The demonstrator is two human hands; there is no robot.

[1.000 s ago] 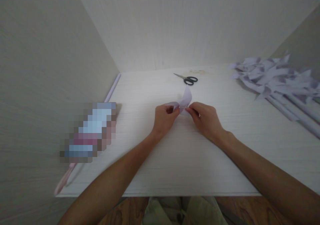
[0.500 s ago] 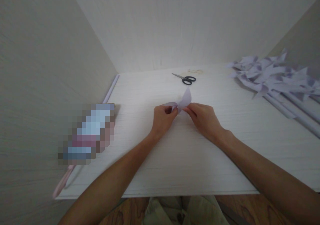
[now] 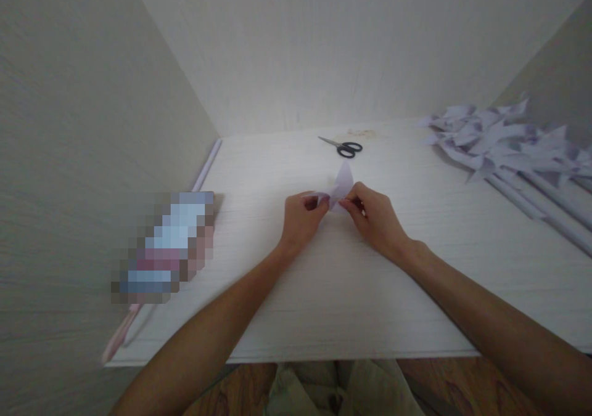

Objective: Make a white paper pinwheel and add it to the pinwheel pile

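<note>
Near the middle of the table, my left hand (image 3: 304, 219) pinches a pale lavender paper pinwheel (image 3: 343, 180) at its centre. One pointed blade stands up towards the back, and another curls over the left fingers. Against the pinwheel's right side, my right hand (image 3: 374, 219) has its thumb and forefinger pressed together on the paper's edge. What lies between those fingertips is too small to make out. Behind the hands lies a pair of scissors (image 3: 346, 149) with black handles, its blades pointing left.
On the right lies a pile of paper pinwheels (image 3: 499, 138) on rolled paper sticks. A rolled paper stick (image 3: 207, 164) rests along the left wall, near a blurred-out object (image 3: 171, 243) with a pink strap (image 3: 121, 336). Walls enclose the white table (image 3: 259, 317) at the back and sides.
My right hand has shifted slightly, its knuckles rising and fingers bending more at the pinwheel. My left hand keeps its hold almost unmoved.
</note>
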